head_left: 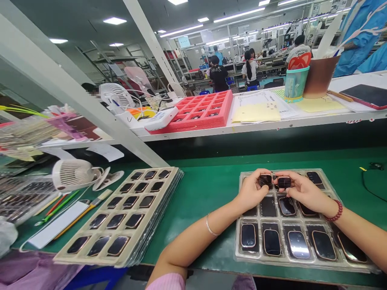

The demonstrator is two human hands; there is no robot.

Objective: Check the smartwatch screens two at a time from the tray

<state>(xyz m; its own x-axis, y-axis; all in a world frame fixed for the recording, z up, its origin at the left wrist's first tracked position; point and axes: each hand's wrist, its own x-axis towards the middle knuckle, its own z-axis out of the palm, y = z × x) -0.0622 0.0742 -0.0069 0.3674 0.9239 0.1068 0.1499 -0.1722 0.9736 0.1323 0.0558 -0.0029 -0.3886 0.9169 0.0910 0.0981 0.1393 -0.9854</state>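
Note:
Over the back rows of a clear plastic tray (238,241), my left hand (253,188) pinches a dark square smartwatch (265,180) between thumb and fingers. Close beside it, my right hand (305,191) grips a second smartwatch (284,183), its dark screen facing me. The two watches are held side by side at about the same height. Below them, the tray's pockets hold several more watches with dark faces and gold-coloured rims, such as this front watch (272,242). One pocket (268,206) under my left hand shows no watch. My forearms cover part of the tray.
Left on the green bench (193,201) is a stack of beige trays (127,257) with several watches. Beyond it lie a white fan (74,174), a brush (101,198) and pens. A shelf (256,128) above carries a red foam tray (223,108), papers and cups. A cable (370,187) lies right.

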